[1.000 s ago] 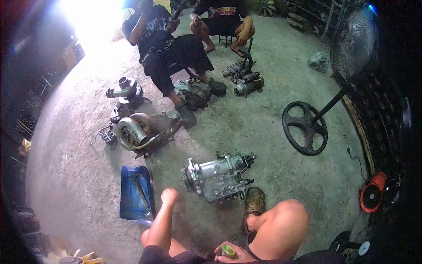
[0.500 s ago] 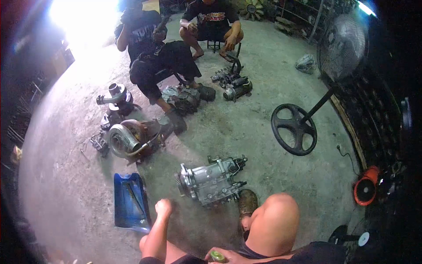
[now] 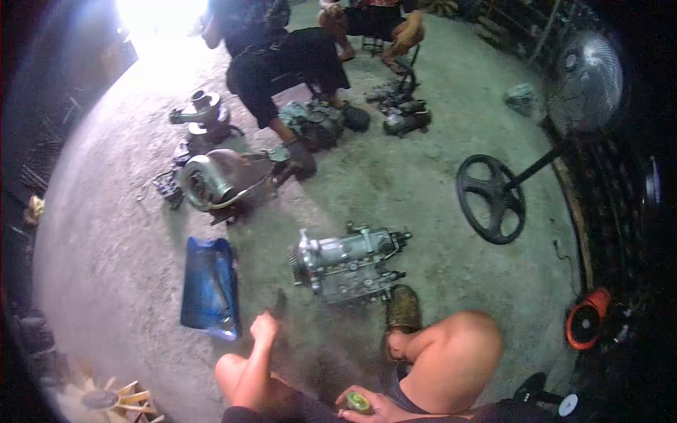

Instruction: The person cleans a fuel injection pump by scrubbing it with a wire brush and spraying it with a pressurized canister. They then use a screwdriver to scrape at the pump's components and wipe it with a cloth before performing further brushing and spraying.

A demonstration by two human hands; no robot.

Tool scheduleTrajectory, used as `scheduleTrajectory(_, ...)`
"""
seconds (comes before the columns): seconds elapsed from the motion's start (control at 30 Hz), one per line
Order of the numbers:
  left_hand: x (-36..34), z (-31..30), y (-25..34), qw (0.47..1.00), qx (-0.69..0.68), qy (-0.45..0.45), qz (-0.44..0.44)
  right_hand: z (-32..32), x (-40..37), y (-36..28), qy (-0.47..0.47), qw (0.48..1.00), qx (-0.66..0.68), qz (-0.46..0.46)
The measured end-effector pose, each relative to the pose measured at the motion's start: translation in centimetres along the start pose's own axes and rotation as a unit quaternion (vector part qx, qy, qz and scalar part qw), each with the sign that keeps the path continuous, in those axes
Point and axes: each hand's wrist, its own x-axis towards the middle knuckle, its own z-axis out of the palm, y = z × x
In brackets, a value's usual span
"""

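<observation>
My left hand is closed in a fist between the blue dustpan-like tray and the silver metal pump. A dark, blurred shape rises beside its fingers; what the hand grips is too unclear to name. In my lap, my right hand is wrapped round a small green container. The pump lies on its side on the concrete floor, its toothed gear facing left, near my shoe. A long thin tool rests in the blue tray.
Turbochargers stand at the upper left. Two people sit beyond, one with a shoe near machine parts. A standing fan with a steering-wheel-like base, a red blower and a fan wheel are around.
The view has tilted down, so the far people and parts sit higher in it. A dark shape now shows beside my left hand. My right hand still holds the green container.
</observation>
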Motion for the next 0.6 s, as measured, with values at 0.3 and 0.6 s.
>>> scheduleTrajectory(0.3, -5.1, -2.3, 2.1, 0.996, 0.015, 0.004, 0.083, -3.3, -1.6, -0.8, -0.041, 0.984, 0.149, 0.087)
scheduleTrajectory(0.6, -2.0, -2.6, 2.7, 0.984, 0.120, -0.035, 0.129, -3.9, -1.7, -1.0, -0.039, 0.985, 0.151, 0.078)
